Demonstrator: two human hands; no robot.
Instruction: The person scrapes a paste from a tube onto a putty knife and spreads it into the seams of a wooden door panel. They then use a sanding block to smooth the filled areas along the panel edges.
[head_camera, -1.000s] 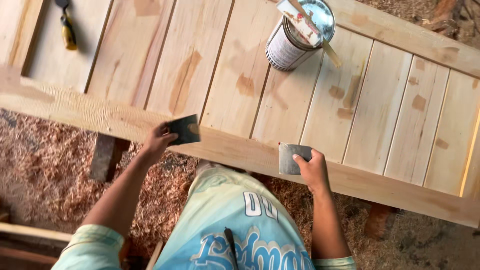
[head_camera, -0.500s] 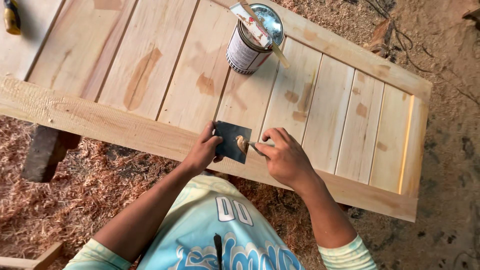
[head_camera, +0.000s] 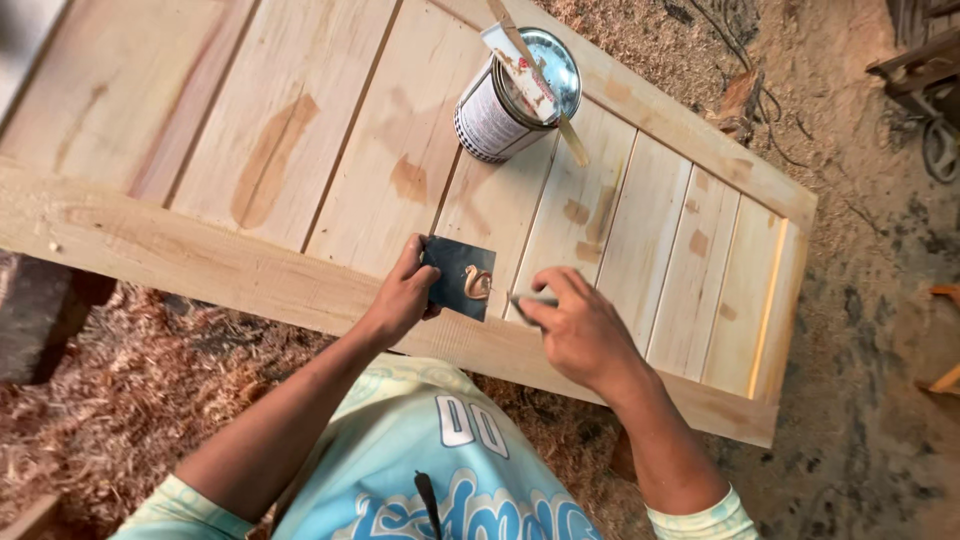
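Left hand (head_camera: 400, 300) pinching dark scraper plate (head_camera: 459, 278) with a tan putty dab (head_camera: 477, 285), near edge of wooden door panel (head_camera: 300, 150). Right hand (head_camera: 580, 335) closed on second scraper (head_camera: 533, 299), mostly hidden. Risks: dab sliding off a tilted plate; open can (head_camera: 515, 95) beyond tipping if bumped.

Both my forearms reach up from the bottom toward twelve o'clock. My left hand (head_camera: 400, 298) is curled, thumb and fingers pinching at its two o'clock side. My right hand (head_camera: 580, 335) is knuckles-up, fingers bent toward nine o'clock, seemingly gripping something thin.
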